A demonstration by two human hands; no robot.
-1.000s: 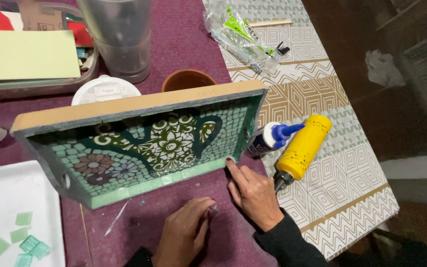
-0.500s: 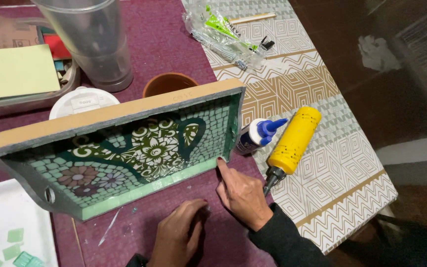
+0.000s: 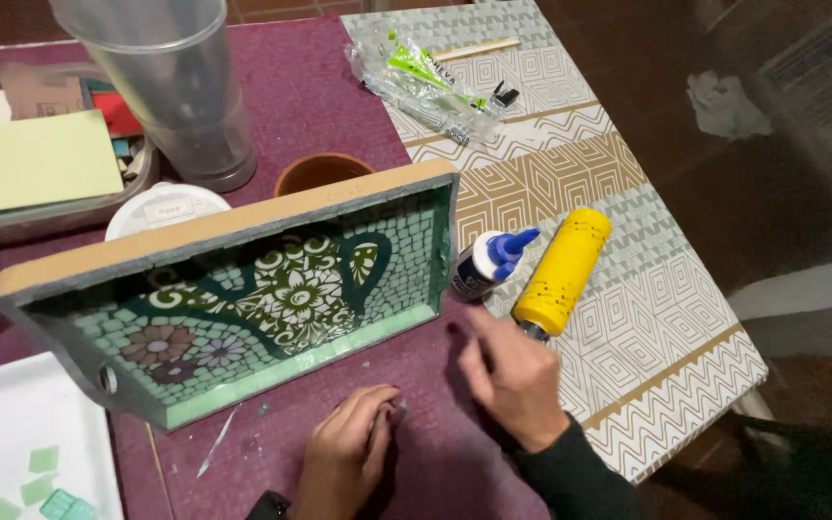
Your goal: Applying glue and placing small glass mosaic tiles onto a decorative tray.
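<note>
left hand (image 3: 347, 453): i see it low at the near edge of the table, fingers curled in, pinching a small pale piece between the fingertips. i cannot tell exactly what the piece is, maybe a bit of tile.
right hand (image 3: 512, 371): half open, fingers loose and a little blurred, holding nothing. it hovers just beside the tip of the yellow tool (image 3: 562, 273) and near the right end of the tray.
mosaic tray (image 3: 243, 299): it stands tilted on its long edge in the middle of the table (image 3: 310, 87), inside facing me. the bottom is covered with green and white tile pieces and a flower pattern.
glue bottle (image 3: 486, 263): white with blue cap, lying between the tray and the yellow tool.
other things: a clear plastic cup (image 3: 170, 87) and a terracotta pot (image 3: 323, 173) behind the tray, a white dish (image 3: 21, 433) with green tile pieces at the near left corner.
step in hand: i judge it is placing small pieces in the mosaic.
next move: it calls for glue on the piece, so the free hand needs the bottle.
</note>
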